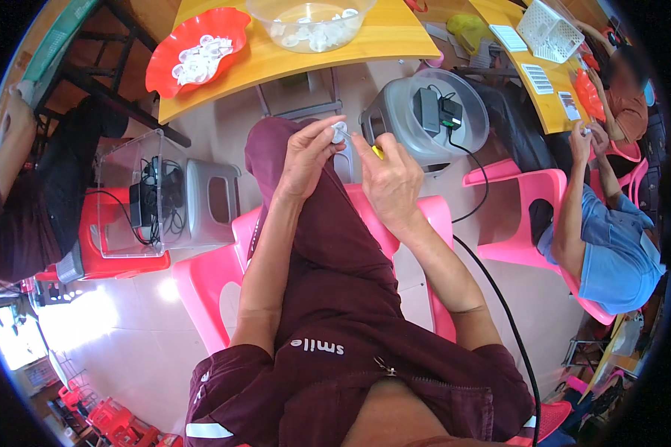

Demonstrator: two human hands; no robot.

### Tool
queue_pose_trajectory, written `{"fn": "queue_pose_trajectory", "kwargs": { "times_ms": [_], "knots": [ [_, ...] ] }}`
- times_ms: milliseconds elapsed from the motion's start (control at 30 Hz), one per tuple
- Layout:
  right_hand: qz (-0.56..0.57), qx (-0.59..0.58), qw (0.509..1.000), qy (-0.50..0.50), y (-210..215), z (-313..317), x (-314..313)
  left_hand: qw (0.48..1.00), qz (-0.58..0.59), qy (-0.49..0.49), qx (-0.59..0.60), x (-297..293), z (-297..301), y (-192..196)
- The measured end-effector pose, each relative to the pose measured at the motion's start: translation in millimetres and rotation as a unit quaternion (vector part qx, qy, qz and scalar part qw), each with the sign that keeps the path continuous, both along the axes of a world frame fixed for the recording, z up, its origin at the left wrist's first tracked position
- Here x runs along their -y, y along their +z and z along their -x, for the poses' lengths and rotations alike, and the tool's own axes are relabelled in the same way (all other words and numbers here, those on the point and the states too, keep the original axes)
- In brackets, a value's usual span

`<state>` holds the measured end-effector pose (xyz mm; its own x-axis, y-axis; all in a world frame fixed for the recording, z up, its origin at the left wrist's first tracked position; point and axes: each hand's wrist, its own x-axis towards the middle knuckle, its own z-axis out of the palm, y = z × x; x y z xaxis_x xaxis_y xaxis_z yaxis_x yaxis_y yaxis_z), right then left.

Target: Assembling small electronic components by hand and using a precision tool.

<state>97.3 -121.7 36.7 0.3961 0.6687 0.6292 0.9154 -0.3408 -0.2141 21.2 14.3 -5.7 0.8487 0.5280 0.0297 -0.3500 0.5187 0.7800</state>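
Observation:
My left hand [308, 155] pinches a small white round plastic part [339, 132] between thumb and fingers, above my knee in maroon trousers [328, 246]. Facing it, my right hand [386, 173] grips a small tool with a yellow handle [378, 151], its tip against the white part. On the yellow table ahead stand a red scalloped tray [173, 45] and a clear bowl [309, 24], both holding several similar white parts.
I sit on a pink plastic chair [216, 279]. A clear box with a charger and cables [145, 197] sits left, a grey stool with adapters [429, 115] right. A black cable [499, 298] runs past my right arm. Other people sit left and right.

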Motion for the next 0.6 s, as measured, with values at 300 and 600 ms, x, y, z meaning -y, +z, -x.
{"fn": "queue_pose_trajectory", "kwargs": {
  "times_ms": [300,600],
  "knots": [
    [0.102,0.082,0.991,-0.027,4.5,6.5,0.3,0.986,-0.139,-0.012,-0.089,-0.6,-4.9,-18.5],
    [0.183,0.160,0.966,-0.091,-12.6,27.8,-3.4,0.949,-0.267,0.069,-0.155,13.1,-10.1,-21.6]
  ]
}}
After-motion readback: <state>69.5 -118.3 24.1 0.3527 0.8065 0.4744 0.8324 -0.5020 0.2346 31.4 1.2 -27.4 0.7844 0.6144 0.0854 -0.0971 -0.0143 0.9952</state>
